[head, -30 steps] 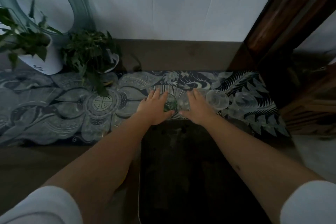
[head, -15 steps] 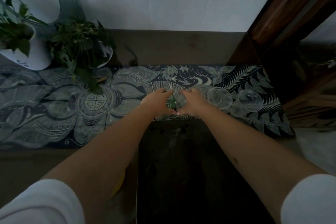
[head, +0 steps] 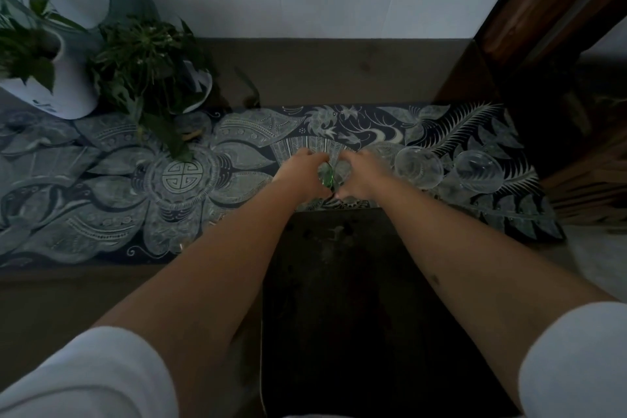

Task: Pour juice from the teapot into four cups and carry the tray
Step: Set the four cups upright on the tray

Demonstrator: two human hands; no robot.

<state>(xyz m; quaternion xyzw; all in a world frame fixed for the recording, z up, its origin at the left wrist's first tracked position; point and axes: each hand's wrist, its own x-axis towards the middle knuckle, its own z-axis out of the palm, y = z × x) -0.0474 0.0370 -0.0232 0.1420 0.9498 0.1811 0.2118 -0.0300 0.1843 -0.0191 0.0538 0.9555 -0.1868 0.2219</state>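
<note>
Left hand (head: 302,171) clamps a green-tinted glass cup (head: 326,175), right hand (head: 361,176) another; clear cups (head: 419,166) at three o'clock could get knocked.

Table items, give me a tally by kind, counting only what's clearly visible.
Free-standing clear glass cups: 2
Glass pieces gripped in the hands: number unclear
Potted plants: 2
Patterned cloth: 1
Dark tray: 1
Total: 6 clearly countable
</note>
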